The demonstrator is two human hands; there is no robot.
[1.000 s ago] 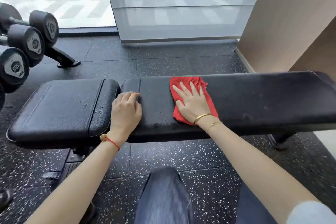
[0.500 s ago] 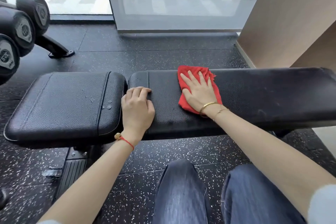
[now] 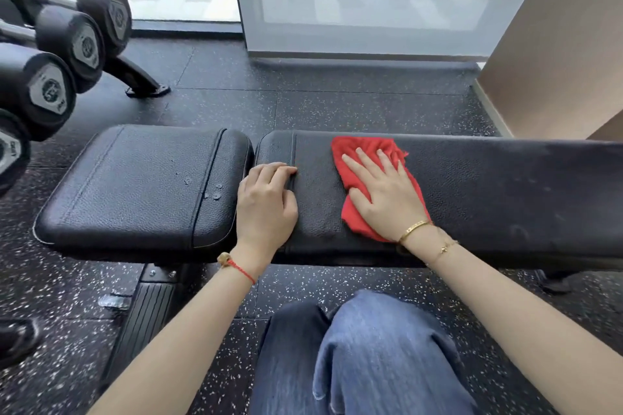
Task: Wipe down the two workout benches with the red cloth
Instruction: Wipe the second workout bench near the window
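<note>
A black padded workout bench lies across the view, with a short seat pad (image 3: 135, 185) on the left and a long back pad (image 3: 505, 199) on the right. The red cloth (image 3: 357, 158) is spread on the long pad near its left end. My right hand (image 3: 384, 192) lies flat on the cloth with fingers spread, pressing it down. My left hand (image 3: 266, 202) rests on the left end of the long pad, fingers curled, holding nothing. A few water drops (image 3: 215, 192) sit on the seat pad. Only one bench is in view.
A rack of black dumbbells (image 3: 50, 87) stands at the left, its foot (image 3: 141, 84) on the speckled rubber floor. A glass panel (image 3: 371, 3) and a beige wall (image 3: 556, 44) lie behind the bench. My knees in jeans (image 3: 371, 354) are in front of it.
My right hand and the cloth have shifted slightly along the long pad. My left hand stays at the pad's left end. The camera view has moved a little.
</note>
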